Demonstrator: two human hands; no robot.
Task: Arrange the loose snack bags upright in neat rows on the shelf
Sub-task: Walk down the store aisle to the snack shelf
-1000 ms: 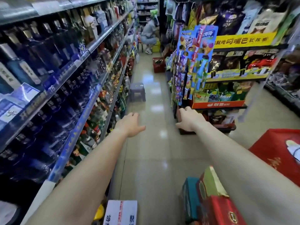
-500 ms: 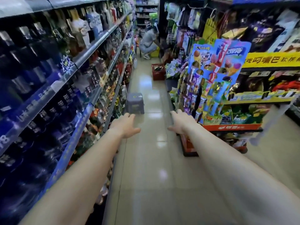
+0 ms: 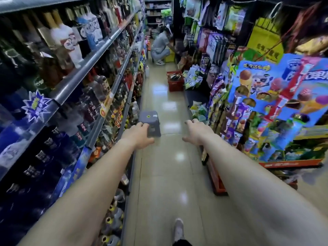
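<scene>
Both my arms stretch forward down a shop aisle. My left hand [image 3: 139, 135] is palm down with loose fingers and holds nothing; it overlaps a grey plastic stool [image 3: 150, 121] in the image, contact unclear. My right hand [image 3: 196, 133] is also empty, fingers apart, over the floor. Loose snack bags [image 3: 192, 80] lie heaped on the floor and low shelf at the right, farther down the aisle. More snack bags [image 3: 232, 20] hang on the right-hand rack above.
Bottle shelves [image 3: 85, 68] line the left side. A blue cardboard ice-cream display [image 3: 276, 96] juts in at the right. A red basket [image 3: 175, 82] stands on the floor ahead. A person [image 3: 161, 48] crouches at the aisle's far end. My shoe [image 3: 178, 229] shows below.
I have walked forward down the aisle: the stool, basket and blue display are nearer and larger. The red boxes at the lower right have left the view. Both hands stay empty.
</scene>
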